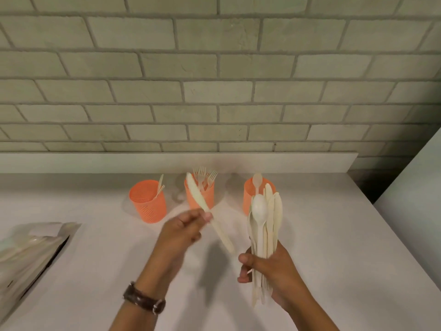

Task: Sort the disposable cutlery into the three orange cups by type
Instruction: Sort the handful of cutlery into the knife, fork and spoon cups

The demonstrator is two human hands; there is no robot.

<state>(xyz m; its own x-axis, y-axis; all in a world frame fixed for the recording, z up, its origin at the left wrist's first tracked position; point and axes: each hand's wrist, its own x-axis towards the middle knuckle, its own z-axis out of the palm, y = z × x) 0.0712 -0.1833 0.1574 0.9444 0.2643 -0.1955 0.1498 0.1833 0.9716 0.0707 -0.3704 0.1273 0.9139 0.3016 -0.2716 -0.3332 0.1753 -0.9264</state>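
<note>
Only one view here, the head cam looking down at a pale white tabletop [334, 235] against a grey brick wall [214, 68].

Three orange perforated plastic cups sit in a row at the far side:
- **Left orange cup** [148, 201]: has a couple of slim cream pieces sticking out that look like knives.
- **Middle orange cup** [201, 199]: holds a bunch of cream plastic forks [205, 177], tines up.
- **Right orange cup** [249, 194]: has one cream plastic spoon [257, 181] standing in it, and it's partly hidden behind the stuff in the right hand.

The left hand [183, 225], with a brown-strapped wristwatch [144, 298] on that wrist, is up above the tabletop just near of the middle cup. Its fingers pinch a cream plastic knife [214, 218] around mid-length. The knife is tilted, blade pointing far-left and overlapping the middle cup in the picture, handle hanging down to the near-right. It's a bit motion-blurred.

The right hand [274, 271] is at the near right, fingers curled round the handles of an upright bundle of cream disposable cutlery [265, 235]. I can make out a spoon bowl at the front and knife blades beside it. Can't tell what else is in there.

On the near-left edge lies a crinkly clear plastic bag [31, 247], flat on the tabletop, well apart from the cups.
</note>
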